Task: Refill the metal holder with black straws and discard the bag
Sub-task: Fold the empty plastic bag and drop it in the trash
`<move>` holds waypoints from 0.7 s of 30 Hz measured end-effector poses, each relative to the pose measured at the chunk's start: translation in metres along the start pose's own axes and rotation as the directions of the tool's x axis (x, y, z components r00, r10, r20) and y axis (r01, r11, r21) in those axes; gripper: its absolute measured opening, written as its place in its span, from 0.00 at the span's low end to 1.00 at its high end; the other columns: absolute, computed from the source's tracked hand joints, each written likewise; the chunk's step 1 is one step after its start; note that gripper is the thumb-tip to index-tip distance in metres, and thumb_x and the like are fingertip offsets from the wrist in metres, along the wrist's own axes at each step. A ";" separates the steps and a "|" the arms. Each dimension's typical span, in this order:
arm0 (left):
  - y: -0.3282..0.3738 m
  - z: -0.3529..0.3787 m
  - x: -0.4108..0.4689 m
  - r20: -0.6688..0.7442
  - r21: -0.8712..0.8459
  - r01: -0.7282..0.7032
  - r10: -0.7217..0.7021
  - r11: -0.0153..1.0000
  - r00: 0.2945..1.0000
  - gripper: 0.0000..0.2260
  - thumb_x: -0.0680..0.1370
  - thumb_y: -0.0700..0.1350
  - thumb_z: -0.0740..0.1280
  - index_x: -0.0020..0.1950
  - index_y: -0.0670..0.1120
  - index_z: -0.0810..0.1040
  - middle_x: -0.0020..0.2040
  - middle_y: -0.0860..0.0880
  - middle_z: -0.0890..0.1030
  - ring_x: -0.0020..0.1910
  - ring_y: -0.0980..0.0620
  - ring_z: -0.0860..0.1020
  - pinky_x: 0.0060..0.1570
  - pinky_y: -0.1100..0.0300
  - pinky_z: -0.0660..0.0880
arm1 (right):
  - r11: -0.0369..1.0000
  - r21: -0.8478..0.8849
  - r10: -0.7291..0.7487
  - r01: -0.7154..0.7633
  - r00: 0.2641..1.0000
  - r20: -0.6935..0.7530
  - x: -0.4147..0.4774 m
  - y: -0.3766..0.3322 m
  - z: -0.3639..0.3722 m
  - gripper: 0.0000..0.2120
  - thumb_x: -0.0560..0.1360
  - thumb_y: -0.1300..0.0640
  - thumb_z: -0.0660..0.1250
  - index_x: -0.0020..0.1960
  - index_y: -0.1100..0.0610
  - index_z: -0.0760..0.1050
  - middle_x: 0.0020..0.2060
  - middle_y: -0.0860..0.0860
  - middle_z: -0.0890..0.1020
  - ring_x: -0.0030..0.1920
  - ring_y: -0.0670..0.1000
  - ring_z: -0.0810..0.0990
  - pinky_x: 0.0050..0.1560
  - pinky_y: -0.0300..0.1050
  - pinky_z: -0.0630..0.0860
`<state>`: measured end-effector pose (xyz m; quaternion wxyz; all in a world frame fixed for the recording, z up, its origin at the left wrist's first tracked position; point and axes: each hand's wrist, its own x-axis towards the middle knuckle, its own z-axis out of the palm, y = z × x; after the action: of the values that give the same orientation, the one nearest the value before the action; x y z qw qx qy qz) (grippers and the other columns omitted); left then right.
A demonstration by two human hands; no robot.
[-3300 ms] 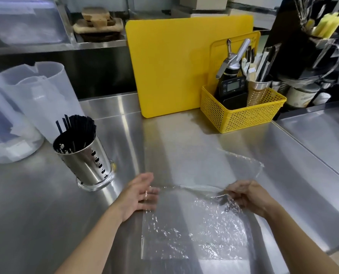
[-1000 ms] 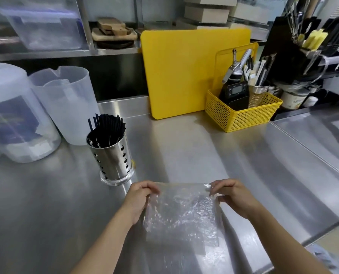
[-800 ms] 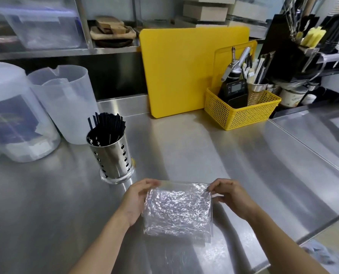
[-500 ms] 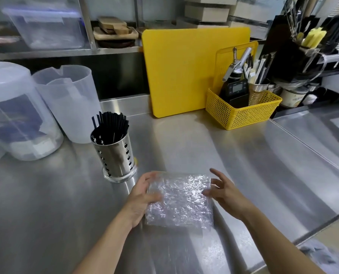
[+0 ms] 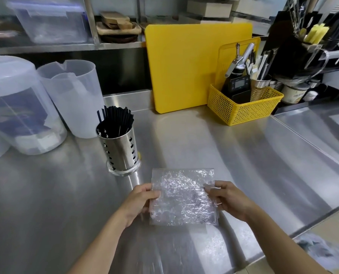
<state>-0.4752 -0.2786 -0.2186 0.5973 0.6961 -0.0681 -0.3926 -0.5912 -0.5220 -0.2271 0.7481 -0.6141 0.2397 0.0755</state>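
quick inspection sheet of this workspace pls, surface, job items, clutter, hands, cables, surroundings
Surface: steel counter, bare and shiny in the middle.
Job's things: metal holder upright, packed with black straws; clear plastic bag crinkled, folded to a rough square, no straws in it.
Clutter: two cloudy plastic tubs behind the holder; yellow basket of tools; yellow cutting board leaning upright at the back.
Hands: left hand and right hand each pinch a side edge of the bag.
Cables: nothing seen.
Surroundings: shelf with a clear bin and wooden boards; dark utensil rack far right.
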 end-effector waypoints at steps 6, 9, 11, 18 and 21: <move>-0.006 -0.001 -0.004 0.034 -0.174 -0.103 0.111 0.979 0.993 0.05 0.65 0.36 0.66 0.38 0.44 0.78 0.26 0.47 0.71 0.22 0.53 0.67 0.21 0.65 0.66 | 0.988 0.157 -0.022 0.011 0.997 0.069 -0.007 0.016 -0.009 0.24 0.58 0.55 0.79 0.52 0.62 0.81 0.32 0.54 0.80 0.29 0.50 0.75 0.29 0.41 0.74; -0.011 0.004 -0.002 -0.029 -0.281 -0.138 0.135 0.950 0.990 0.11 0.71 0.31 0.64 0.36 0.44 0.81 0.29 0.49 0.79 0.26 0.55 0.73 0.25 0.68 0.69 | 0.968 0.249 -0.057 0.030 0.993 0.102 -0.013 0.020 -0.014 0.11 0.69 0.72 0.62 0.44 0.65 0.82 0.33 0.59 0.82 0.29 0.54 0.79 0.28 0.44 0.78; -0.014 0.009 -0.003 -0.039 -0.280 -0.129 0.123 0.951 0.992 0.17 0.71 0.28 0.61 0.30 0.45 0.82 0.28 0.50 0.80 0.26 0.55 0.74 0.26 0.67 0.70 | 0.970 0.236 -0.073 0.051 0.994 0.085 -0.017 0.023 -0.016 0.15 0.65 0.74 0.58 0.36 0.63 0.82 0.33 0.59 0.83 0.31 0.56 0.80 0.32 0.46 0.78; -0.012 0.035 -0.005 0.016 -0.311 -0.104 0.115 0.945 0.993 0.09 0.69 0.45 0.63 0.37 0.44 0.82 0.34 0.49 0.80 0.33 0.53 0.77 0.34 0.60 0.72 | 0.935 0.344 -0.123 0.086 0.989 0.087 -0.033 0.025 -0.029 0.12 0.64 0.61 0.69 0.46 0.64 0.75 0.42 0.61 0.75 0.41 0.62 0.76 0.43 0.66 0.76; -0.012 0.054 0.001 0.004 -0.156 -0.095 0.097 0.983 0.995 0.17 0.58 0.47 0.73 0.46 0.49 0.79 0.39 0.49 0.80 0.38 0.51 0.76 0.38 0.58 0.70 | 0.940 0.311 -0.139 0.140 0.990 -0.026 -0.042 0.023 -0.041 0.22 0.68 0.77 0.62 0.55 0.58 0.76 0.37 0.55 0.78 0.32 0.51 0.80 0.28 0.41 0.77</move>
<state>-0.5128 -0.3179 -0.2282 0.6676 0.6409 -0.0742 -0.3715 -0.6479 -0.5481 -0.2337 0.8387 -0.5038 0.2059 -0.0174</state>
